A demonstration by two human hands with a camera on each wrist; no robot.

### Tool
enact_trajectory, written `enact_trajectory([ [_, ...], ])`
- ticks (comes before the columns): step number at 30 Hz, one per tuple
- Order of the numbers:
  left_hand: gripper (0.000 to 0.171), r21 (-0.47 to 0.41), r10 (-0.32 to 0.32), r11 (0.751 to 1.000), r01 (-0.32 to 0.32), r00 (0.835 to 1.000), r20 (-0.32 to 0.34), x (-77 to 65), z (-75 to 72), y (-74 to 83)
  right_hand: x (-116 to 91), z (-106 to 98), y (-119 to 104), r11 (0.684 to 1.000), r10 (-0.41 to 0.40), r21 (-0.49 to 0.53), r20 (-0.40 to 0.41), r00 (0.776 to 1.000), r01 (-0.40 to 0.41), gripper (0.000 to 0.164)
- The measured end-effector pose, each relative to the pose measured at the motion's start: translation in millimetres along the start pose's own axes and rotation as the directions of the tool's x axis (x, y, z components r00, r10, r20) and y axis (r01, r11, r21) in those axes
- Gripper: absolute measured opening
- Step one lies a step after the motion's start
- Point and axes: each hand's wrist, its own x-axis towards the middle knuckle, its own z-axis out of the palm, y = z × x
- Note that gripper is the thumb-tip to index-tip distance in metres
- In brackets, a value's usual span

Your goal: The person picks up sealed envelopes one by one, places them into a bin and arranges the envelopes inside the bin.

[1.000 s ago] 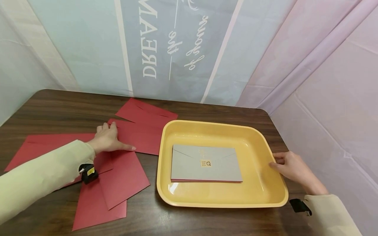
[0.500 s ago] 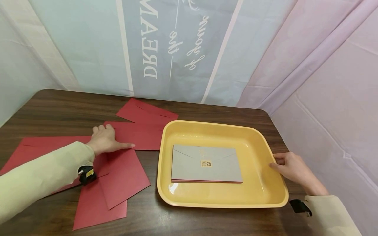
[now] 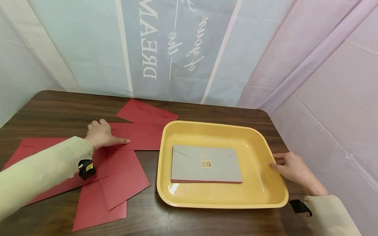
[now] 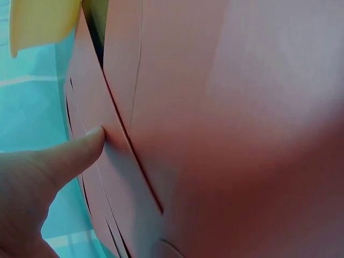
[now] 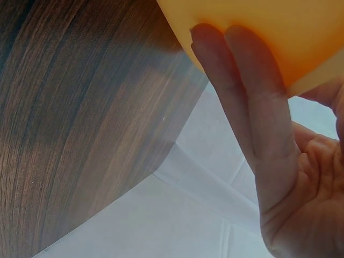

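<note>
Several red envelopes lie overlapping on the left part of the table. My left hand (image 3: pixel 101 134) is over them, thumb stretched out towards the red envelope (image 3: pixel 138 136) beside the tray. In the left wrist view the thumb (image 4: pixel 80 153) lies at that envelope's surface, and the other fingers are out of sight. Under my left forearm is a wide red envelope (image 3: pixel 32 154). My right hand (image 3: pixel 290 167) holds the right rim of a yellow tray (image 3: pixel 260 200), thumb inside and fingers outside. A grey envelope (image 3: pixel 189 167) with a gold "just for you" sticker lies in the tray, with a red edge showing beneath it.
Another red envelope (image 3: pixel 147 111) lies at the back of the dark wooden table (image 3: pixel 73 101). Two more, a front one (image 3: pixel 97 209) and one over it (image 3: pixel 127 180), overlap left of the tray. A printed curtain (image 3: pixel 183 49) hangs behind the table.
My left hand has moved slightly left and the wide left envelope has slid left and nearer. The envelope beside the tray has turned straighter. My right hand and the tray stay put.
</note>
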Motion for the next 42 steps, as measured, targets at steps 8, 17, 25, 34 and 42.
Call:
enact_trajectory([
  [8, 0.091, 0.041, -0.028, 0.999, 0.027, 0.999, 0.025, 10.1, -9.7, -7.5, 0.7, -0.8, -0.3, 1.0, 0.008, 0.005, 0.007, 1.0, -0.008, 0.044],
  [17, 0.108, -0.106, -0.079, 0.99, 0.091, 0.99, 0.115, 16.2, -17.8, -17.4, 0.3, -1.7, -1.0, 1.0, 0.013, 0.008, 0.015, 1.0, -0.013, 0.044],
  [25, 0.061, -0.159, 0.002, 0.987, 0.016, 0.993, 0.116, 20.4, -27.0, -24.3, -0.2, -2.0, -0.6, 1.0, 0.017, 0.007, 0.02, 1.0, -0.018, 0.045],
  [34, 0.041, -0.284, 0.035, 0.959, -0.014, 0.997, 0.072, 26.1, -29.0, -23.4, 0.2, -1.8, 0.0, 1.0, -0.011, -0.001, 0.0, 1.0, 0.011, 0.041],
  [42, 0.039, -0.411, 0.057, 0.91, -0.054, 0.998, -0.005, 29.2, -28.2, -16.8, 1.4, -3.5, -0.4, 1.0, -0.01, 0.003, 0.006, 1.0, 0.01, 0.042],
])
